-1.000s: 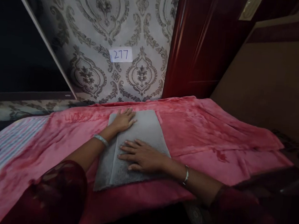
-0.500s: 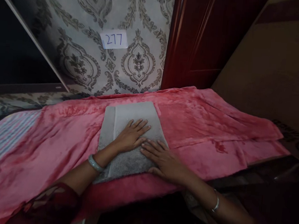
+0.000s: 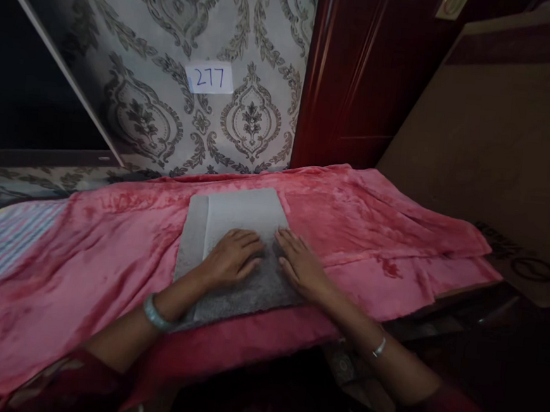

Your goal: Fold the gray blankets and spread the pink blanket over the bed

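Note:
A grey, plush folded towel point(image 3: 241, 206) lies on a pink blanket point(image 3: 110, 244), with a folded-over layer making a straight edge down its left side. My left hand point(image 3: 233, 257) rests palm down near the towel's middle, fingers loosely bent and pointing right. Along the towel's right edge lies my right hand point(image 3: 303, 265), its fingers stretched out toward the upper left. A gap of towel shows between the two hands. Neither hand visibly grips anything, and both palms are hidden.
Striped cloth point(image 3: 10, 242) shows at the blanket's left end. Behind stand a patterned wall with a paper marked 277 point(image 3: 210, 77), a dark screen point(image 3: 37, 86) and a dark red door point(image 3: 346, 78). A large cardboard box point(image 3: 508, 148) stands at the right.
My hands, close together on the towel before, have moved apart. The right one slid up to the towel's right edge; the left one drew back slightly, its fingers bending more. The view shifted slightly.

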### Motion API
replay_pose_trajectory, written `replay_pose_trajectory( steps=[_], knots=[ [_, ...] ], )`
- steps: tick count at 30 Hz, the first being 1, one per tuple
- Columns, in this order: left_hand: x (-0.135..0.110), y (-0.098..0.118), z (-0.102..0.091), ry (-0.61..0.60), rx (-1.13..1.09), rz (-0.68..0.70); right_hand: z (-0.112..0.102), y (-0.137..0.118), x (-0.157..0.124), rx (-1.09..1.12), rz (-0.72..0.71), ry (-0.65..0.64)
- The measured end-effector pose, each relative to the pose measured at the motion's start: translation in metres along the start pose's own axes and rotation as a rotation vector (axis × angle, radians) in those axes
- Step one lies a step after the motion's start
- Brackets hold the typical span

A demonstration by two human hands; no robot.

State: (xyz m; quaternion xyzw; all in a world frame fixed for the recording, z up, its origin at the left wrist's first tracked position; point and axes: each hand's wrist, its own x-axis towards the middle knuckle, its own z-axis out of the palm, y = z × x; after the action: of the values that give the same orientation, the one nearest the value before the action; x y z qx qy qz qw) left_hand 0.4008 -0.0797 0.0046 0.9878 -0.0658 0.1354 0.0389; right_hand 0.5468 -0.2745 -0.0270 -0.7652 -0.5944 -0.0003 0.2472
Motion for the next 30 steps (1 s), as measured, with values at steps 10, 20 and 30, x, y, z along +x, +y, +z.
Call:
replay_pose_trajectory(
  steps=[10,20,30],
  knots=[
    [-0.045,0.026,0.018,-0.064,0.047,-0.145,0.025,0.016,0.016,-0.041,0.033,-0.104],
    [-0.052,0.022,0.005,-0.094,-0.052,-0.120,0.014,0.047,0.003,-0.009,0.150,-0.016],
    [-0.118,0.062,0.021,0.043,0.151,-0.185,0.012,-0.023,-0.020,-0.160,-0.215,-0.215]
  ],
)
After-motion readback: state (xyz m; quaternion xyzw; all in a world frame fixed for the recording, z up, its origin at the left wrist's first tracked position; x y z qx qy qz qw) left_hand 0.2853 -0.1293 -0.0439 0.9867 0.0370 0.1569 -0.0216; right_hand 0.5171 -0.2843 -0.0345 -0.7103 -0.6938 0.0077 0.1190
